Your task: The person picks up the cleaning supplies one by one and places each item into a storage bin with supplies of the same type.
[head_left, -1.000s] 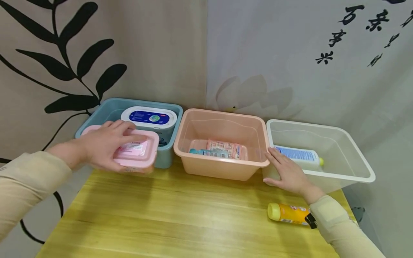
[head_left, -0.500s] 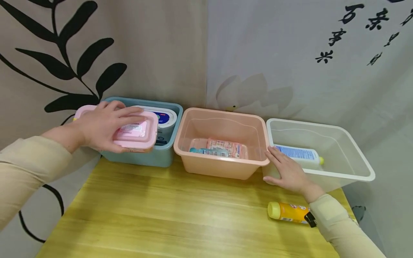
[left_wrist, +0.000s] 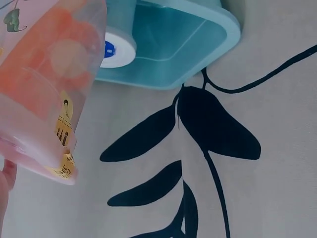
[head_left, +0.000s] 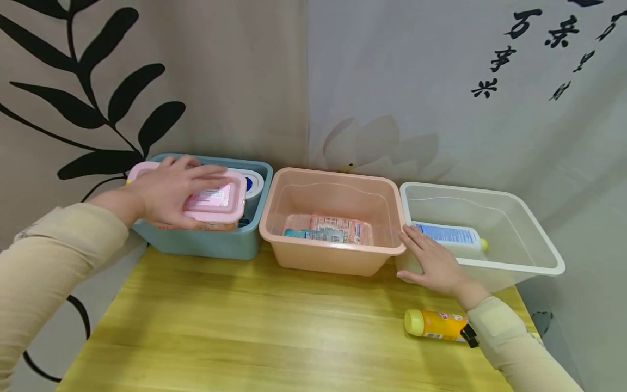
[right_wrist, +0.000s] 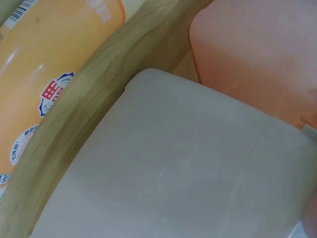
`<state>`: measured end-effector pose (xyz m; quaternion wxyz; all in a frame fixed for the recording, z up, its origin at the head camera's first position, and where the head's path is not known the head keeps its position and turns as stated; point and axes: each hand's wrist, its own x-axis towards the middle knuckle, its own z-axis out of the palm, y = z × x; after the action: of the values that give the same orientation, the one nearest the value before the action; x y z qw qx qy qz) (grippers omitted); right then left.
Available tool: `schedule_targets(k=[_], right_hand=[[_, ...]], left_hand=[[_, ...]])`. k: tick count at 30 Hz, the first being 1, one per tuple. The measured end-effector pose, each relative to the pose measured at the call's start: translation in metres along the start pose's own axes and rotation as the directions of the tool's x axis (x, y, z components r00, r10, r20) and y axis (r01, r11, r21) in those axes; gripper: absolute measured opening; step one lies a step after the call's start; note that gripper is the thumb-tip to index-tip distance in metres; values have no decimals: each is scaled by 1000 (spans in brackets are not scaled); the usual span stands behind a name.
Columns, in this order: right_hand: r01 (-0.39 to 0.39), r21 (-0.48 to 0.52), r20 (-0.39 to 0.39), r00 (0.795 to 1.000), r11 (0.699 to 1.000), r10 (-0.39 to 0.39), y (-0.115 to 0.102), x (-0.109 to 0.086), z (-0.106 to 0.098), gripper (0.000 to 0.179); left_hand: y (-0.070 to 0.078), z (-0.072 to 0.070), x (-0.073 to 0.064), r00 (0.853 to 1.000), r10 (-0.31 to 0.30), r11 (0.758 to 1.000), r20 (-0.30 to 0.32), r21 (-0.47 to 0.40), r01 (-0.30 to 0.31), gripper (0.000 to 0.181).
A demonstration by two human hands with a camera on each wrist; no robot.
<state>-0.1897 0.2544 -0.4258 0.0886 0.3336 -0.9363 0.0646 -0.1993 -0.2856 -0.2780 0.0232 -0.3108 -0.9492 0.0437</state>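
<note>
My left hand (head_left: 168,190) grips a clear plastic tub with a pink lid (head_left: 215,201) from above, fingers spread across the lid. Orange contents show through the wall of the tub (left_wrist: 54,54) in the left wrist view. It overlaps the front rim of the blue bin (head_left: 210,245) and partly covers a white-lidded canister (head_left: 252,185) inside. My right hand (head_left: 436,267) rests with extended fingers on the near left corner of the white bin (head_left: 514,267), beside the peach bin's rim. Only a bit of that hand shows at the right wrist view's edge.
The peach bin (head_left: 323,258) holds a pink packet (head_left: 343,228) and a blue-capped tube (head_left: 313,234). A white bottle with a blue label (head_left: 450,237) lies in the white bin. On the wooden table (head_left: 274,337), an orange bottle with a yellow cap (head_left: 438,325) lies near my right forearm.
My left hand has lifted the pink-lidded tub from in front of the blue bin to over it, covering more of the canister. The right hand stays on the white bin's rim.
</note>
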Motion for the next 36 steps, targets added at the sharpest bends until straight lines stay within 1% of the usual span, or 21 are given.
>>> schedule_targets(k=[5, 7, 12, 18, 22, 29, 34, 36], right_hand=[[-3, -8, -3, 1000, 1000, 3, 1, 1, 0, 86], [-7, -4, 5, 1000, 1000, 8, 1, 1, 0, 87], [-21, -12, 26, 999, 1000, 21, 1, 0, 0, 88], [-31, -20, 25, 999, 999, 31, 1, -2, 1, 88], [-39, -23, 35, 999, 999, 40, 1, -4, 0, 88], [-25, -23, 19, 999, 999, 25, 2, -5, 0, 88], [-41, -11, 44, 998, 999, 41, 3, -3, 1, 89], [-49, -7, 56, 997, 999, 50, 3, -3, 1, 89]], left_hand=[[-6, 0, 7, 1000, -17, 1000, 11, 25, 16, 86], [-8, 2, 9, 1000, -23, 1000, 14, 22, 23, 87], [-12, 11, 15, 999, -42, 999, 23, 1, 42, 88], [-15, 21, 22, 997, -67, 998, 36, -8, 67, 89], [-15, 26, 27, 996, -67, 998, 50, -8, 68, 88], [-16, 34, 36, 997, -40, 999, 65, -6, 41, 88], [-16, 44, 40, 993, -73, 997, 96, -10, 75, 89], [-16, 47, 41, 992, -73, 997, 100, -8, 74, 89]])
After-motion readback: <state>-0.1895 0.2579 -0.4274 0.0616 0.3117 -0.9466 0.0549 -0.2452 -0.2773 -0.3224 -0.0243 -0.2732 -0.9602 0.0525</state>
